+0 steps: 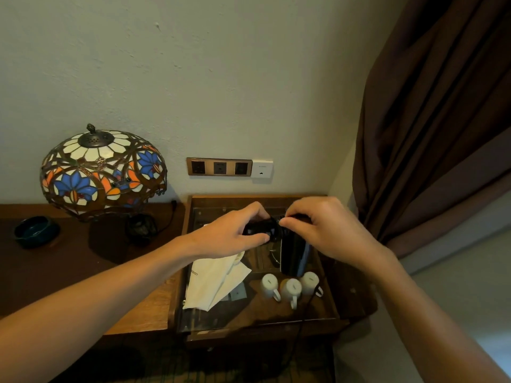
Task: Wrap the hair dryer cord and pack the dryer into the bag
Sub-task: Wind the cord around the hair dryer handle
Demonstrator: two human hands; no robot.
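Note:
A black hair dryer [262,229] is held over the wooden tray. My left hand [235,233] grips its barrel from the left. My right hand [323,230] pinches the dryer's right end with fingertips, its handle [293,255] hanging down. A black cord [301,322] runs down from the dryer past the cups and over the table's front edge. A cream cloth bag [213,283] lies flat on the tray, below my left hand.
Three white cups [290,288] stand upside down on the wooden tray [190,217]. A stained-glass lamp [102,172] and a dark bowl [36,230] sit on the table at left. Wall sockets [219,167] are behind. A brown curtain [431,120] hangs at right.

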